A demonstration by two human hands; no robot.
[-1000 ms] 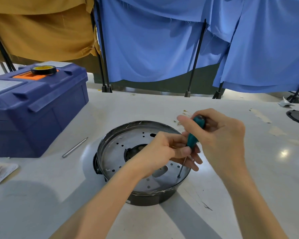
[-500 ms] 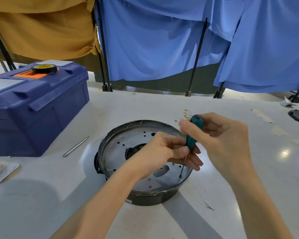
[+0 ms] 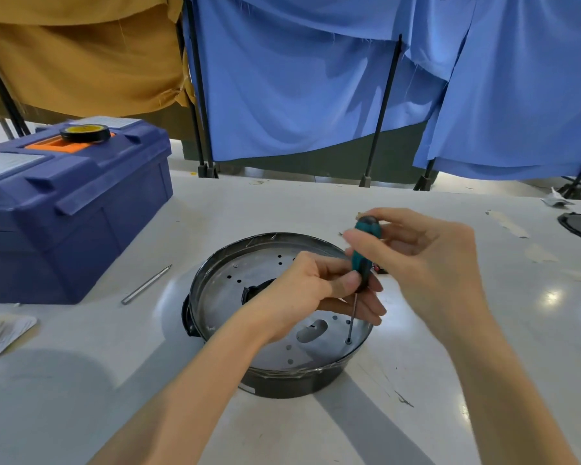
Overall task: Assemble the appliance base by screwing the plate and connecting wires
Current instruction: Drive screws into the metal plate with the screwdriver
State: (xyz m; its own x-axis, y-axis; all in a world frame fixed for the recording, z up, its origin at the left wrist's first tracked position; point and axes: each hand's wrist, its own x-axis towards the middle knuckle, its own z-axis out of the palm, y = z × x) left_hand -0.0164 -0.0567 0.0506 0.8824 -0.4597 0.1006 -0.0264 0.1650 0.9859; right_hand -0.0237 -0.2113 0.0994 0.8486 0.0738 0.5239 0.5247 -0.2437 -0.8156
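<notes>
Task judged part done. The plate sits inside the base on the table and is being fastened at its near-right edge. No wires are seen connected.

Right hand curls round the top of the screwdriver. Left hand pinches the handle's lower end.

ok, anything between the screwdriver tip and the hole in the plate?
Nothing visible. The screwdriver tip sits at a hole near the right front edge of the plate. The left hand pinches the lower handle, clear of the tip; the right hand holds the handle top.
</notes>
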